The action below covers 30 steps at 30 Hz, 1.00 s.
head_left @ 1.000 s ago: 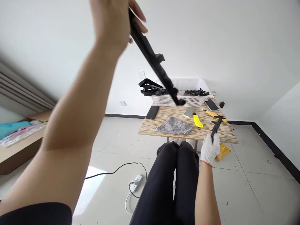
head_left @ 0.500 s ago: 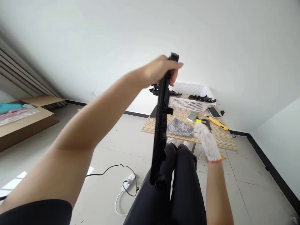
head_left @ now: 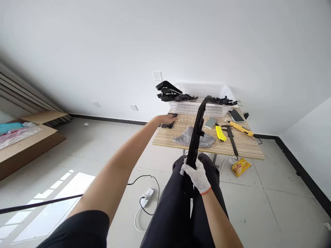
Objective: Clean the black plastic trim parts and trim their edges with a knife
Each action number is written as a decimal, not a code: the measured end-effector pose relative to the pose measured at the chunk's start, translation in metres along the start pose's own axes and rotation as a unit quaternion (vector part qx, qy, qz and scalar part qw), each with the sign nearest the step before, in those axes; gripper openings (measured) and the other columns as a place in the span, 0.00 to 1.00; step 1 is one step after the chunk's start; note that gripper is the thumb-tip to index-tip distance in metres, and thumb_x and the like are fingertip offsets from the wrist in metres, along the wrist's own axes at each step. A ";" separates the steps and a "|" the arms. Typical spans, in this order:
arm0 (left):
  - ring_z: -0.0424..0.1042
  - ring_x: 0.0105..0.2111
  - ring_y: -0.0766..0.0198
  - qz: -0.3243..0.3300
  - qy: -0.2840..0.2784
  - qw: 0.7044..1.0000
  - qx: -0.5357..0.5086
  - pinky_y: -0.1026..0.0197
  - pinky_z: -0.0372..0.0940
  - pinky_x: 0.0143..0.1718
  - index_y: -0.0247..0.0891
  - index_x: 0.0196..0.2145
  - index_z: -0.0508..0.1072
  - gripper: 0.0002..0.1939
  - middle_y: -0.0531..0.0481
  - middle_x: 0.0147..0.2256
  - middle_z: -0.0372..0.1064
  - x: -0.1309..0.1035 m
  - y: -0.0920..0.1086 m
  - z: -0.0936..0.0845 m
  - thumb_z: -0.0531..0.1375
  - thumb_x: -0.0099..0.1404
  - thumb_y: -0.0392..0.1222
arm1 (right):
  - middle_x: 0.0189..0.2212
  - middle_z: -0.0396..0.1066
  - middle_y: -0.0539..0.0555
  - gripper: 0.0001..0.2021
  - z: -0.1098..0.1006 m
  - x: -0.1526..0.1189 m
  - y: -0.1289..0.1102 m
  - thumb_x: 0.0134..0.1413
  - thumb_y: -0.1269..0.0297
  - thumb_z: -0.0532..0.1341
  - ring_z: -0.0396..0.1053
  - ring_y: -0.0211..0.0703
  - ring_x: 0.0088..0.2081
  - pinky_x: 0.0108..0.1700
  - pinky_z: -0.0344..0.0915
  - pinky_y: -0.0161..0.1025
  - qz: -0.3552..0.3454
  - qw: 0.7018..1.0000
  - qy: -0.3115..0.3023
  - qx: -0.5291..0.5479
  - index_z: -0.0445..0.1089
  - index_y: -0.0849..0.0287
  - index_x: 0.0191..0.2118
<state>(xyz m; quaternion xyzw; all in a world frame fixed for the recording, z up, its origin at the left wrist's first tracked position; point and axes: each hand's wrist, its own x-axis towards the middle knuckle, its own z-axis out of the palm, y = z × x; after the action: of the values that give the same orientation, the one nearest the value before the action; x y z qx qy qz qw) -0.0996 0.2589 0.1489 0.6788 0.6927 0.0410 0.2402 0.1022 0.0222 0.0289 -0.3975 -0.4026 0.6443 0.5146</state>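
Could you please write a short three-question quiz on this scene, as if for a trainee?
1. True or false: the white-gloved right hand grips the long black plastic part.
2. Which lies just right of the bright yellow cutter? A) black caliper B) white power strip C) fluffy grey cloth
3. Fill in: the white slotted plastic basket stands on a wood-toned, striped ____.

Key: 1 true; 2 A; 3 table.
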 end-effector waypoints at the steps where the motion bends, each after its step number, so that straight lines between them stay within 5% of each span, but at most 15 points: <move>1: 0.50 0.70 0.38 -0.028 0.012 1.000 0.006 0.43 0.55 0.64 0.35 0.69 0.56 0.46 0.32 0.70 0.49 0.011 -0.009 0.013 0.53 0.63 0.68 | 0.20 0.70 0.45 0.06 -0.001 0.001 0.000 0.47 0.64 0.66 0.68 0.39 0.24 0.32 0.67 0.37 0.003 1.000 0.004 0.001 0.70 0.53 0.33; 7: 0.49 0.69 0.30 -0.133 0.062 0.989 -0.012 0.39 0.55 0.63 0.23 0.71 0.33 0.57 0.20 0.70 0.38 0.050 -0.017 0.064 0.49 0.63 0.69 | 0.21 0.70 0.45 0.07 -0.003 0.003 -0.004 0.48 0.66 0.65 0.68 0.37 0.24 0.32 0.66 0.36 0.017 1.000 -0.004 -0.025 0.68 0.56 0.34; 21: 0.46 0.70 0.32 -0.153 0.122 0.980 -0.030 0.37 0.52 0.65 0.19 0.70 0.41 0.47 0.22 0.70 0.41 0.064 -0.011 0.071 0.48 0.68 0.60 | 0.20 0.71 0.46 0.10 -0.004 0.015 -0.004 0.46 0.66 0.66 0.69 0.39 0.24 0.32 0.68 0.38 0.029 0.999 0.003 -0.017 0.67 0.57 0.36; 25: 0.31 0.72 0.33 -0.120 0.178 0.975 -0.055 0.33 0.41 0.68 0.15 0.70 0.37 0.49 0.20 0.70 0.37 0.038 -0.002 0.070 0.47 0.69 0.61 | 0.20 0.72 0.47 0.09 -0.004 0.010 -0.004 0.47 0.64 0.66 0.70 0.39 0.24 0.33 0.69 0.38 0.020 0.999 0.005 -0.044 0.68 0.57 0.35; 28: 0.41 0.72 0.38 -0.006 0.242 0.949 -0.202 0.36 0.45 0.68 0.23 0.71 0.40 0.45 0.24 0.70 0.44 -0.019 0.005 0.094 0.46 0.71 0.62 | 0.22 0.73 0.47 0.11 -0.007 0.006 -0.004 0.48 0.61 0.67 0.72 0.41 0.25 0.34 0.70 0.39 0.008 0.996 0.024 -0.088 0.70 0.57 0.39; 30: 0.55 0.68 0.47 0.101 0.210 0.912 -0.338 0.43 0.52 0.67 0.32 0.70 0.47 0.39 0.30 0.68 0.52 -0.072 0.007 0.127 0.45 0.72 0.61 | 0.24 0.74 0.48 0.13 -0.011 0.004 -0.005 0.49 0.59 0.68 0.73 0.42 0.26 0.34 0.71 0.40 0.001 0.993 0.044 -0.111 0.72 0.56 0.41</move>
<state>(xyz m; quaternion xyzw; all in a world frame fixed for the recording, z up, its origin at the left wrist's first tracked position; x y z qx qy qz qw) -0.0465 0.1562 0.0602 0.5997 0.5994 0.4378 0.2990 0.1131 0.0281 0.0288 -0.4807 -0.4477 0.5782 0.4840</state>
